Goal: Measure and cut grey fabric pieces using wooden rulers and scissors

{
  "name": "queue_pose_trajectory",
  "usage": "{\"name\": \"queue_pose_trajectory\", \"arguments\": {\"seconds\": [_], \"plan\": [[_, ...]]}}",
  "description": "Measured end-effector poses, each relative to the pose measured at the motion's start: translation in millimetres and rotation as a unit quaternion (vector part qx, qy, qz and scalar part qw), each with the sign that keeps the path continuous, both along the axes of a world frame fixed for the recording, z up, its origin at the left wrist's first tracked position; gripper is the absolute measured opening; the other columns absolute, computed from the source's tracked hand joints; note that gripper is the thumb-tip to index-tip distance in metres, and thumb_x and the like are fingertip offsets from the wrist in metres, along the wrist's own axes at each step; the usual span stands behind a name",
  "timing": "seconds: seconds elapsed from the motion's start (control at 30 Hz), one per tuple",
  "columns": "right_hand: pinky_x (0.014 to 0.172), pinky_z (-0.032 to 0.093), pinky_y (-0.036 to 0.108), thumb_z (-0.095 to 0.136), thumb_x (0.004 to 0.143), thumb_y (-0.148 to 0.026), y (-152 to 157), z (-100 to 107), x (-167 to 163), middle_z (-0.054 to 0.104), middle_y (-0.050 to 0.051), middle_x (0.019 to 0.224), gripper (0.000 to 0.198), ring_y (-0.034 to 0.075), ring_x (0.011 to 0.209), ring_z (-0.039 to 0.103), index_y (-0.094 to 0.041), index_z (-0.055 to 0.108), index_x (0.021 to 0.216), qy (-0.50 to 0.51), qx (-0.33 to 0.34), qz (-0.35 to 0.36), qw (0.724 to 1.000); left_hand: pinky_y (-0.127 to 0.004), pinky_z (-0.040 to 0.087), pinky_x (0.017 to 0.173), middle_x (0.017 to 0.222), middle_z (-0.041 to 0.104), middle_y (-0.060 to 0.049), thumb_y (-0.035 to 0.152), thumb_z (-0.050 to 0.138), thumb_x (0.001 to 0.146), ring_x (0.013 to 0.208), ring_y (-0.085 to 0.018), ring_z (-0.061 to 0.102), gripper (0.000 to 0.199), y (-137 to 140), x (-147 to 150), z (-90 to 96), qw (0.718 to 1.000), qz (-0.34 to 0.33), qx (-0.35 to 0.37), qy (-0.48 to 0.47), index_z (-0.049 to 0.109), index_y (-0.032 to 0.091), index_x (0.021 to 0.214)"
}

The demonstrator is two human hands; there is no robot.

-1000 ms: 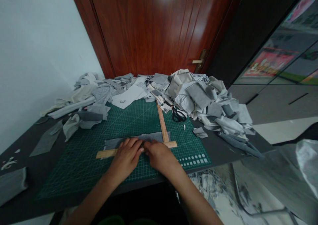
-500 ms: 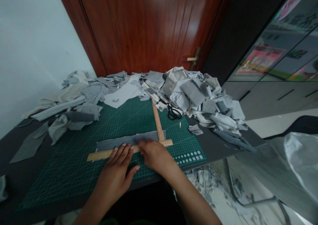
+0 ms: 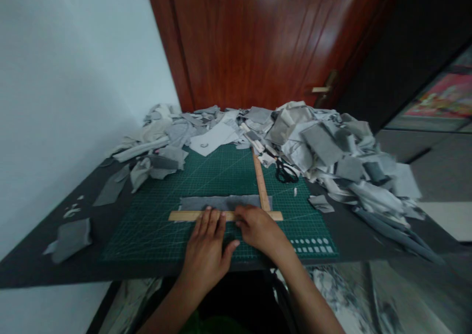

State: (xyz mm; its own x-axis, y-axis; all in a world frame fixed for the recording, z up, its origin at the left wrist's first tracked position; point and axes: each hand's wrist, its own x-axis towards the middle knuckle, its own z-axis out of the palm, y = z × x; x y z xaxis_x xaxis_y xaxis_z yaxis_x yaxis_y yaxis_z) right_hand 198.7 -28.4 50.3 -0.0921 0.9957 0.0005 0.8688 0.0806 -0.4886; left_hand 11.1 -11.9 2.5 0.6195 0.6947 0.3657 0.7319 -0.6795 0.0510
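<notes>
A grey strip of fabric (image 3: 221, 203) lies across the green cutting mat (image 3: 224, 169). Along its near edge runs a wooden ruler (image 3: 179, 216). My left hand (image 3: 206, 245) lies flat on that ruler, fingers stretched forward and thumb spread out. At the ruler's upper edge, right of my left fingers, is my right hand (image 3: 256, 226) with its fingers curled together. Whatever it may hold is hidden under the fingers. A second wooden ruler (image 3: 260, 179) points away from me, its near end meeting the first one beside my right hand.
Black-handled scissors (image 3: 286, 172) lie at the mat's right. A large heap of fabric scraps (image 3: 324, 142) covers the back right. More scraps (image 3: 162, 132) and a white sheet (image 3: 212, 140) lie at the back left. A grey piece (image 3: 72, 238) is at the left. A door (image 3: 250, 44) stands behind.
The camera view has turned to the left, so everything appears further right and the table's left end shows. My hands keep about the same place on the ruler.
</notes>
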Motion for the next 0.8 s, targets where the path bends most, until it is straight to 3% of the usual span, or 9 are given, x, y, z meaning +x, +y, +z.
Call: {"name": "queue_pose_trajectory", "arguments": {"seconds": [0.1, 0.17, 0.27, 0.4, 0.57, 0.8], "plan": [[0.082, 0.048, 0.030, 0.053, 0.091, -0.013, 3, -10, 5, 0.073, 0.007, 0.092, 0.018, 0.022, 0.091, 0.069, -0.018, 0.068, 0.097, 0.052, 0.011, 0.022, 0.998, -0.057, 0.036, 0.120, 0.153, 0.050, -0.022, 0.061, 0.053, 0.095, 0.147, -0.040, 0.041, 0.073, -6, 0, 3.2, 0.999, 0.007, -0.049, -0.007, 0.055, 0.008, 0.145], [0.084, 0.050, 0.032, 0.050, 0.096, -0.021, 7, -16, 12, 0.075, 0.009, 0.098, 0.024, 0.023, 0.093, 0.070, -0.019, 0.070, 0.107, 0.088, 0.020, 0.030, 0.995, -0.056, 0.034, 0.122, 0.155, 0.049, -0.021, 0.068, 0.054, 0.092, 0.148, -0.039, 0.038, 0.080, -7, 0, 3.5, 0.997, 0.009, -0.074, -0.031, 0.053, 0.010, 0.148], [0.081, 0.053, 0.036, 0.048, 0.100, -0.036, 10, -22, 29, 0.075, 0.013, 0.101, 0.035, 0.027, 0.092, 0.071, -0.017, 0.067, 0.122, 0.069, 0.076, -0.070, 0.992, -0.057, 0.030, 0.123, 0.156, 0.047, -0.021, 0.075, 0.054, 0.089, 0.150, -0.040, 0.035, 0.088, -8, -2, 1.6, 0.993, 0.012, -0.103, -0.056, 0.050, 0.011, 0.150], [0.073, 0.051, 0.040, 0.053, 0.097, -0.050, 5, -34, 54, 0.071, 0.020, 0.099, 0.041, 0.032, 0.086, 0.069, -0.015, 0.067, 0.115, -0.096, 0.136, -0.217, 0.962, -0.055, 0.025, 0.126, 0.158, 0.044, -0.022, 0.080, 0.051, 0.087, 0.152, -0.041, 0.031, 0.096, -10, -3, -2.6, 0.990, 0.010, -0.126, -0.070, 0.048, 0.009, 0.152], [0.071, 0.050, 0.039, 0.053, 0.097, -0.046, 9, -50, 72, 0.071, 0.017, 0.088, 0.034, 0.031, 0.081, 0.067, -0.017, 0.069, 0.102, -0.123, 0.133, -0.205, 0.962, -0.057, 0.025, 0.125, 0.157, 0.045, -0.022, 0.081, 0.050, 0.086, 0.152, -0.041, 0.031, 0.098, -9, -2, -4.5, 0.988, 0.005, -0.129, -0.086, 0.047, 0.009, 0.152], [0.076, 0.048, 0.033, 0.055, 0.096, -0.030, 13, -37, 91, 0.074, 0.014, 0.086, 0.021, 0.027, 0.086, 0.068, -0.014, 0.069, 0.093, -0.145, 0.083, -0.300, 0.939, -0.058, 0.028, 0.124, 0.153, 0.049, -0.024, 0.070, 0.054, 0.091, 0.149, -0.043, 0.035, 0.086, -1, 1, -5.7, 0.993, -0.001, -0.080, -0.083, 0.052, 0.006, 0.147]]}}
